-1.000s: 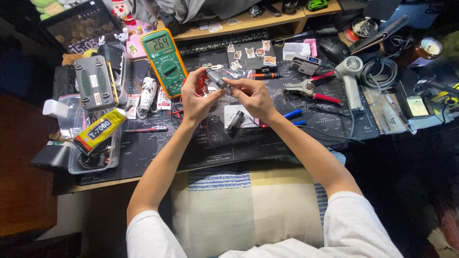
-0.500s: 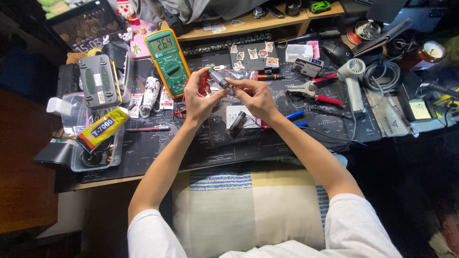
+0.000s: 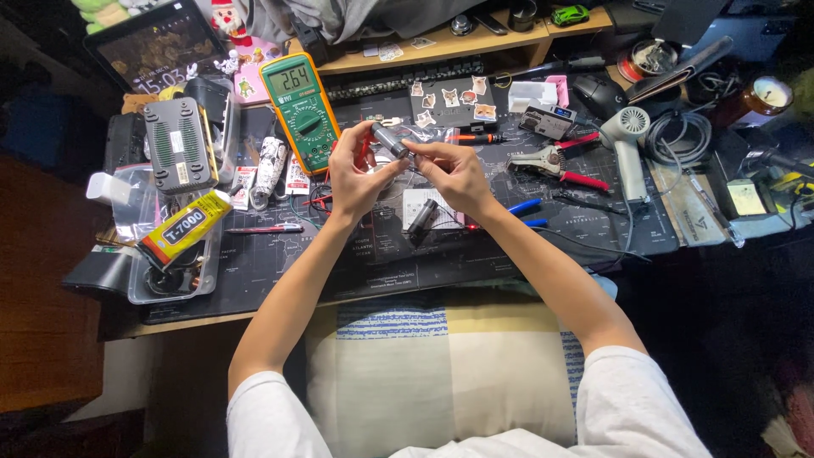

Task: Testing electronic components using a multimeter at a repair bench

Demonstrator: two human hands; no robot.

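Observation:
Both my hands are raised over the dark work mat (image 3: pixel 280 263), fingers meeting on a small grey cylindrical part (image 3: pixel 390 140). My left hand (image 3: pixel 356 174) pinches its left end between thumb and fingers. My right hand (image 3: pixel 454 174) grips its right end from above. Under the hands, a second dark cylinder (image 3: pixel 421 217) lies on a white card (image 3: pixel 441 203). A green multimeter (image 3: pixel 301 106) with a lit display stands just left of my left hand.
A clear tub (image 3: pixel 174 263) holding a yellow glue tube (image 3: pixel 182 229) sits at the left, behind it a grey ribbed box (image 3: pixel 178 144). Red-handled pliers (image 3: pixel 560 165), a grey hot-air gun (image 3: pixel 627 140) and coiled cable (image 3: pixel 678 140) lie to the right. A striped cushion (image 3: pixel 441 373) covers my lap.
Both hands stay together on the small cylinder with only slight finger shifts. The camera has tilted a little, so the desk sits marginally lower in view.

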